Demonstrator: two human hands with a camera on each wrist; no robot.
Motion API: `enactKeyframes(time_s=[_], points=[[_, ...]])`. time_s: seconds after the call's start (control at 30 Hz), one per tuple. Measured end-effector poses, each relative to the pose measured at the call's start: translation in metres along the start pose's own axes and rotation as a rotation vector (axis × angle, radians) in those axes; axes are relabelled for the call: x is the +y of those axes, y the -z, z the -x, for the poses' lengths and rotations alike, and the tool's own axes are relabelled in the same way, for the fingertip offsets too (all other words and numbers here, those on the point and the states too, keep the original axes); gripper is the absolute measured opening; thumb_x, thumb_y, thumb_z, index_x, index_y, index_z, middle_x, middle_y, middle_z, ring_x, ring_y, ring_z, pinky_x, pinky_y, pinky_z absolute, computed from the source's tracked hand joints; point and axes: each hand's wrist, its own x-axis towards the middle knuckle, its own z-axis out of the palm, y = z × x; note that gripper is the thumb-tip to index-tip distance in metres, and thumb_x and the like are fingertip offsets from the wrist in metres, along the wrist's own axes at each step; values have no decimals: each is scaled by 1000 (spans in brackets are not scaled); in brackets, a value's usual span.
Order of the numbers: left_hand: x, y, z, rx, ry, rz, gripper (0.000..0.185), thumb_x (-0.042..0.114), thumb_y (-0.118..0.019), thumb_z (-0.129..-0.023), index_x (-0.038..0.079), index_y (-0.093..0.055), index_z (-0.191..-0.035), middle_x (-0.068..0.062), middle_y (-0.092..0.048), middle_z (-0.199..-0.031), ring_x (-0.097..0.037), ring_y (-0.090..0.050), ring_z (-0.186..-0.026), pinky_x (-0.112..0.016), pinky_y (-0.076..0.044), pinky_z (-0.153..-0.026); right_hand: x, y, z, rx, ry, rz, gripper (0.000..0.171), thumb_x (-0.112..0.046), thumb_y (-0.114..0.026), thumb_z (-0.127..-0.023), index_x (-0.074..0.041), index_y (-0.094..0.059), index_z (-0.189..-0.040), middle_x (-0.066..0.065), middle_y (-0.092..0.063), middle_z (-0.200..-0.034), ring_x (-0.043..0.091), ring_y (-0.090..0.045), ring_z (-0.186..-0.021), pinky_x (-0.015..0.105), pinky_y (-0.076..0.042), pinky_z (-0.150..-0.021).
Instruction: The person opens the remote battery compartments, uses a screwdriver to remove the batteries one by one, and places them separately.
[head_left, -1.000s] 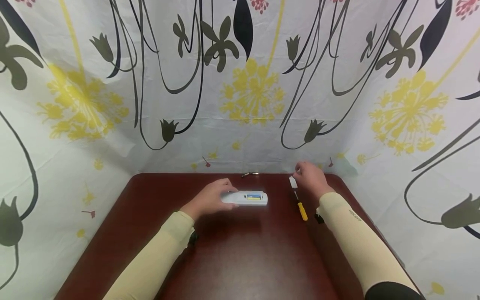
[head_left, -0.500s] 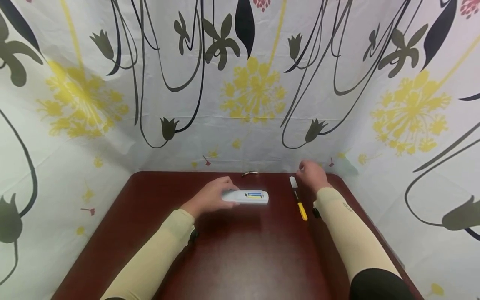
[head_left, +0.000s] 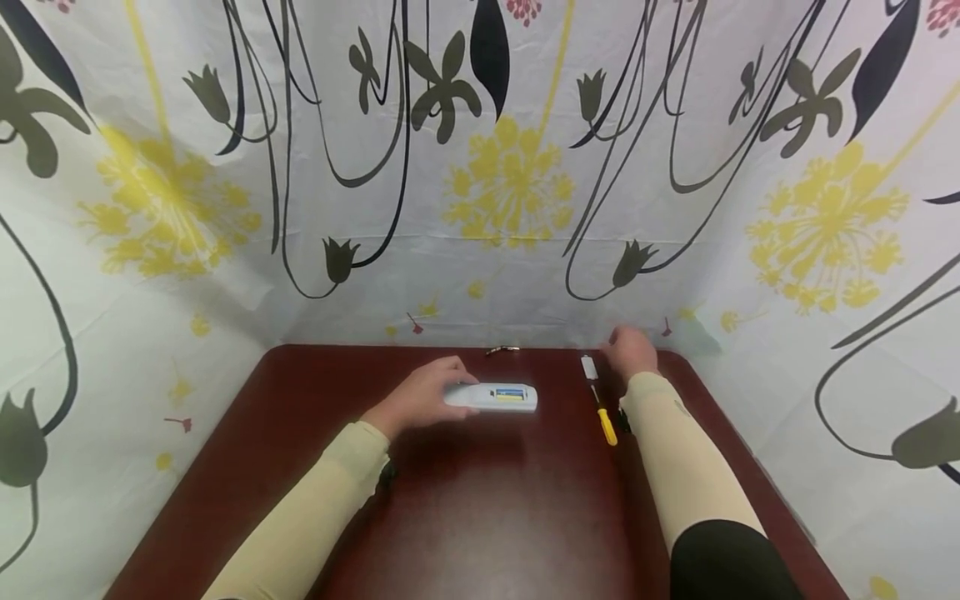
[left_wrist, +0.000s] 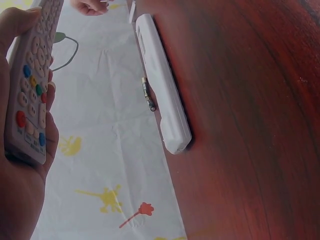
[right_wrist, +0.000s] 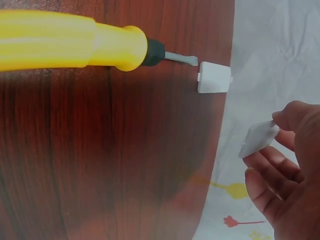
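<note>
- Right hand [right_wrist: 285, 172], far right: thumb and fingers pinching a small white cover [right_wrist: 260, 137].
- Left hand [head_left: 420, 396], left of centre: curled round one end of a remote [head_left: 486, 402], compartment uncovered, batteries [head_left: 510, 395] showing.
- Change: right hand slightly farther right than a second ago; left hand and remote much as before. Judged meaning: pinched cover and bare compartment well apart, no fitting under way.
- On the table [head_left: 450, 517], right: second cover [right_wrist: 214, 78], just beyond the tip of a yellow-handled screwdriver [right_wrist: 95, 42].
- Also there: white remote-like body [left_wrist: 162, 82].
- Far edge: small dark cylinders [left_wrist: 148, 94], probably batteries.
</note>
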Motion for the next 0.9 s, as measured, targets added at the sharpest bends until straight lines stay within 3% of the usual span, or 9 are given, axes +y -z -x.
enactKeyframes(time_s=[0.23,0.43,0.7,0.9], points=[[-2,2,5,-1,14,1,44,50,-92,-89,29,-81,-127,14,-60,-111,-10,-59,-103,-34,-55,-88,-6,-7,4,-1,-15,5,18,-14,-66,-105,2,-67,-99,19,-69,-89,38,-65,-77,57,-54,-69],[-4,1,9,7,27,0,44,47,-93,-89,29,-81,-127,16,-60,-112,-9,-58,-105,-34,-55,-90,-8,-16,1,-28,-30,12,18,-13,-65,-105,0,-64,-92,17,-66,-84,36,-63,-73,53,-52,-65],[0,-1,6,18,-19,-11,44,46,-92,-90,27,-80,-128,14,-60,-111,-9,-58,-103,-32,-56,-87,2,-23,-4,-71,-92,48,22,-13,-69,-103,0,-68,-86,17,-69,-82,37,-66,-74,54,-55,-66],[0,3,7,27,-28,-50,44,45,-92,-90,25,-80,-127,12,-60,-110,-10,-58,-100,-31,-54,-84,2,-31,-9,-63,-69,58,31,-12,-67,-103,-5,-61,-73,13,-64,-69,32,-62,-65,50,-52,-60]])
